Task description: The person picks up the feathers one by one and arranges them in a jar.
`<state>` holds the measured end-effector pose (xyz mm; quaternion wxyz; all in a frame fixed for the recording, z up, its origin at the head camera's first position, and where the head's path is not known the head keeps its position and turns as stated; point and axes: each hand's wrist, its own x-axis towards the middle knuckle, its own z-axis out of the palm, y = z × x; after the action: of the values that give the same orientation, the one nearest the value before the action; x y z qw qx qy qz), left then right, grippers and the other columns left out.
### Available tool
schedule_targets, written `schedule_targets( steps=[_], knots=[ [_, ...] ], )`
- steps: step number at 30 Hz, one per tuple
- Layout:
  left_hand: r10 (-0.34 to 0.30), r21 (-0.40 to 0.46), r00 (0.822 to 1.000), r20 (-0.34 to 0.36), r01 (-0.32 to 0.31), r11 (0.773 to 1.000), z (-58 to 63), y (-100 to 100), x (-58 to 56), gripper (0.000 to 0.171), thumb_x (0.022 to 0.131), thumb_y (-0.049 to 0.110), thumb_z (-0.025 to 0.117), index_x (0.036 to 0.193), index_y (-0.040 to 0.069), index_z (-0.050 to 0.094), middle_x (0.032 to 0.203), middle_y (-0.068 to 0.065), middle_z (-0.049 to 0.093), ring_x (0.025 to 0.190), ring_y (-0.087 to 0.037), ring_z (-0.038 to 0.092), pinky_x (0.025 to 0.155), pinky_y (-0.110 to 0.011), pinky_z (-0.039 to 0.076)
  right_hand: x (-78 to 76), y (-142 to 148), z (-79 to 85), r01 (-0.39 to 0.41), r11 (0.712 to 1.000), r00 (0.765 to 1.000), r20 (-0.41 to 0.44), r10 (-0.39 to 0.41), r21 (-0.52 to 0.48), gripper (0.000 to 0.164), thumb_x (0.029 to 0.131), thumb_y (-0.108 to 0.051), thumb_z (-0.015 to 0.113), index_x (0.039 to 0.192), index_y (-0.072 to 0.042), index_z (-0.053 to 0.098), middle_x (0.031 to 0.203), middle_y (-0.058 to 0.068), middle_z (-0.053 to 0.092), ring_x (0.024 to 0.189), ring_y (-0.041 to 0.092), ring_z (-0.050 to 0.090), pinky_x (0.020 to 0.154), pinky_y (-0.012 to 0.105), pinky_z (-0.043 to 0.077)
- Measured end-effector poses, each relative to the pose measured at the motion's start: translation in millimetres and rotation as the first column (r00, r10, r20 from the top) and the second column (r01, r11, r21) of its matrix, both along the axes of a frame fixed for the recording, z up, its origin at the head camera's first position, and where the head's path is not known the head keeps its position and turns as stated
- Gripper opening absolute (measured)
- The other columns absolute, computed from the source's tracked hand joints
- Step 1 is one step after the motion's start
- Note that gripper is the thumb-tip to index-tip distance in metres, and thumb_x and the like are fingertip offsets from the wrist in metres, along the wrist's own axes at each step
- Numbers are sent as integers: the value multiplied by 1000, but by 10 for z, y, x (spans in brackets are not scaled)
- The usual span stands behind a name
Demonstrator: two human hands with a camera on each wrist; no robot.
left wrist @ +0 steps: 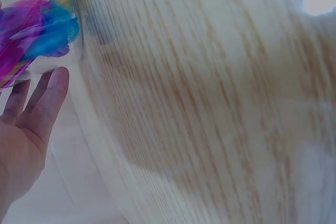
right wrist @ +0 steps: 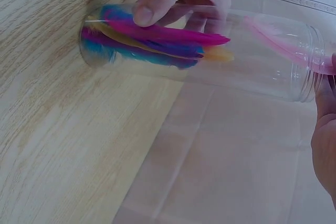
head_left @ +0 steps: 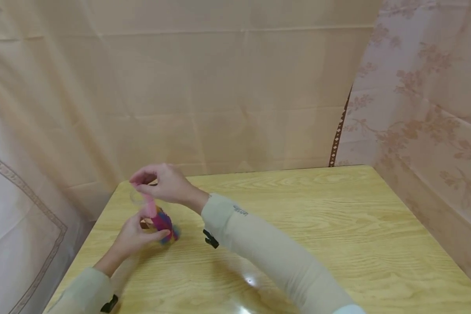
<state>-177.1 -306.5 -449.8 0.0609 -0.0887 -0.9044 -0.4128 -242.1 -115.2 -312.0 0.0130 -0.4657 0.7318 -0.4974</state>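
Note:
A clear jar (right wrist: 252,80) with a threaded mouth stands near the left side of the table, its base at or close to the wood. Several feathers (right wrist: 157,38) in magenta, blue, purple and yellow lie bunched at its lower end. Around the jar's side curl the thumb and fingers of my left hand (head_left: 135,235). Above the mouth, my right hand (head_left: 170,185) pinches a light pink feather (right wrist: 278,43) by its end, and most of that feather hangs inside the jar. The left wrist view catches only the jar's lower part.
The wooden table (head_left: 298,218) extends to the right of both arms. A beige curtain (head_left: 220,87) hangs behind it, with a floral cloth (head_left: 428,109) on the right and a white cloth (head_left: 15,244) on the left.

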Motion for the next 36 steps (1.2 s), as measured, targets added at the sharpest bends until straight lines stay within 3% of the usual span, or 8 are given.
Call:
schedule_targets(
  steps=[9,18,36],
  knots=[
    [-6,-9,1000,-8,6,1000,13,3,0,56,80,28,89,118,4,56,106,-8,66,93,-22,63,77,-27,55,15,14,20,-18,1000,999,31,18,3,18,97,-6,69,113,-3,72,104,2,74,87,-7,61,82,11,50],
    [-13,-4,1000,-24,12,1000,1,-9,-18,56,80,26,89,118,2,56,105,-8,66,90,-20,63,76,-27,55,8,5,20,-18,1000,999,48,18,-2,17,97,-7,69,114,-4,71,97,-3,72,85,-5,62,82,11,51],
    [9,-26,999,51,-8,1000,24,-14,5,65,81,36,88,126,5,54,108,-7,65,96,-24,61,80,-30,53,14,-16,2,-2,1000,998,69,2,2,17,97,-5,68,114,-5,70,103,-1,72,89,-4,62,83,11,50]
  ],
)
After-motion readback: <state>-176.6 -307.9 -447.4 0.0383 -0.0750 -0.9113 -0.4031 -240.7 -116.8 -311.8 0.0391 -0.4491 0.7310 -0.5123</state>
